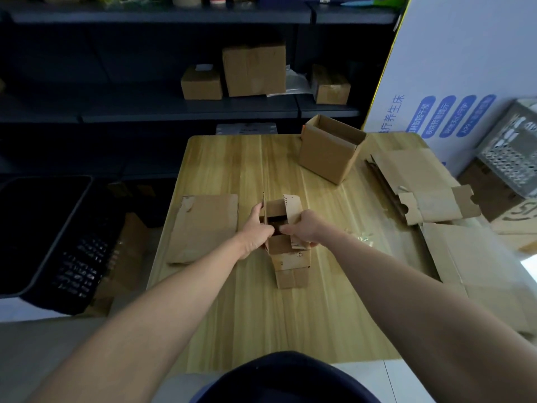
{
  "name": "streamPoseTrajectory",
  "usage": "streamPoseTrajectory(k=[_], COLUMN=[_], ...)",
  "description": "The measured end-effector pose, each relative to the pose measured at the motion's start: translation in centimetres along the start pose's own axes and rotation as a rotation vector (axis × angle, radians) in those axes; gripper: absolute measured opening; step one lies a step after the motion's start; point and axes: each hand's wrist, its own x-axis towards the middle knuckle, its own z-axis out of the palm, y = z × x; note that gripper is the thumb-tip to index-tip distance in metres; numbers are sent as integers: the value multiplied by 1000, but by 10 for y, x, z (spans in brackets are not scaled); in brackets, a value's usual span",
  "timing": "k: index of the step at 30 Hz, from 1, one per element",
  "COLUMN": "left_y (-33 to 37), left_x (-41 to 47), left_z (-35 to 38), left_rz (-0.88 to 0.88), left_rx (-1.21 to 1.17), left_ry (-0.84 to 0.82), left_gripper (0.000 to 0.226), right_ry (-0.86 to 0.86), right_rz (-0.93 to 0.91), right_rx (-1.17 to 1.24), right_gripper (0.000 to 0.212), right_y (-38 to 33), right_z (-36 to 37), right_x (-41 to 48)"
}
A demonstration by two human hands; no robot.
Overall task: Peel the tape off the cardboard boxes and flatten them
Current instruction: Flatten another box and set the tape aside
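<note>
A wooden bench (232, 309) stands before dark shelves (174, 110). At its middle sits a small box (292, 264) with its flaps open. The left hand (257, 229) grips its left side, and the right hand (306, 228) grips its right flap. A flattened box (203, 225) lies just left, and an open box (328, 152) stands farther back.

Dim, soft focus; wide-angle bowing edges; shelves dark.

left hand (257, 229): arm extended, grips box (292, 276) | right hand (305, 228): arm extended, grips box
</note>
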Motion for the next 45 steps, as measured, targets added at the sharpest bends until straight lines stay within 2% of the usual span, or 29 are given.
streamPoseTrajectory(k=[4, 6, 8, 9, 11, 12, 14, 19, 21, 24, 27, 30, 32, 34, 36, 39, 40, 42, 43, 45], left_y=[0, 0, -2, -3, -4, -4, -1, 4, 6, 12, 17, 16, 16, 17, 21, 22, 22, 20, 19, 16], left_x=[-1, 0, 4, 4, 6, 7, 5, -1, 0, -2, -4, -8, -12, -13, -14, -13, -11, -5, -1, 5], left_z=[-4, -6, -7, -6, -6, -6, -6, -11, -16, -26, -37, -50, -59, -68, -75, -78, -77, -74, -74, -73], left_rz=[150, 182, 120, 68, -1, 17, 117, 331, 312, 238, 184, 79, 29, 2, -13, 23, 26, 39, 58, 119], left_rx=[55, 185, 389, 483, 548, 530, 454, 334, 153, -219, -448, -491, -511, -637, -689, -468, -376, -229, -143, -3], left_ry=[13, -6, -71, -101, -109, -84, -13, 96, 96, 56, -64, -256, -336, -304, -200, 26, 101, 162, 172, 174], left_gripper=[89, 70, 50, 48, 47, 39, 31, 34, 35, 34, 33, 25, 40, 49, 47, 20, 23, 57, 71, 77], right_ry=[56, 67, 86, 103, 103, 87, 85, 181, 237, 248, 184, 218, 217, 223, 202, 177, 176, 184, 175, 159], right_rz=[-9, -26, -49, -55, -48, -39, -24, -2, -24, 45, 110, 130, 160, 199, 227, 250, 244, 217, 203, 177], right_rx=[107, 148, 126, 119, 119, 118, 146, 448, 516, 521, 574, 785, 899, 887, 852, 815, 808, 778, 762, 742], right_gripper=[27, 28, 29, 28, 29, 29, 29, 30, 46, 71, 78, 56, 32, 29, 30, 25, 19, 9, 16, 24], right_y=[-4, -8, -13, -15, -16, -15, -12, -11, -11, -9, -4, -4, -5, -6, -7, -13, -15, -20, -22, -23], right_z=[-11, -18, -21, -21, -19, -18, -19, -31, -35, -40, -46, -54, -58, -62, -64, -64, -64, -63, -61, -59], right_x=[-1, -2, -4, -4, -7, -7, -8, -1, 3, 5, 9, 12, 10, 10, 11, 11, 11, 10, 11, 12])
